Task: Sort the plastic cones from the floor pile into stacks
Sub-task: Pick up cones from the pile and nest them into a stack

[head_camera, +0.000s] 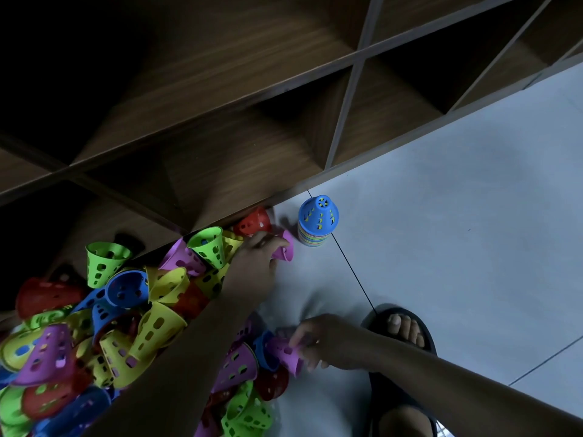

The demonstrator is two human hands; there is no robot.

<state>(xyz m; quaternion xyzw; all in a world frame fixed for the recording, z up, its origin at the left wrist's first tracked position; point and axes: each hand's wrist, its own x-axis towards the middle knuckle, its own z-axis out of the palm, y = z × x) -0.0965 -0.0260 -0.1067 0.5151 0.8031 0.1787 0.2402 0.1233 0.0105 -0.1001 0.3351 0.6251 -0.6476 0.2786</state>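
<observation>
A pile of perforated plastic cones [104,326] in red, blue, green, yellow and purple covers the floor at the lower left. My left hand [257,263] reaches across it and grips a purple cone [285,249] at the pile's far edge. My right hand [328,340] holds another purple cone [288,354] lying on its side at the pile's near edge. A stack of cones with a blue cone on top [318,223] stands upright on the floor just right of my left hand.
A wooden shelf unit [284,105] with open compartments runs diagonally behind the pile; some cones lie against its base. My foot in a black sandal [407,335] rests on the pale tiled floor [457,216] by my right hand.
</observation>
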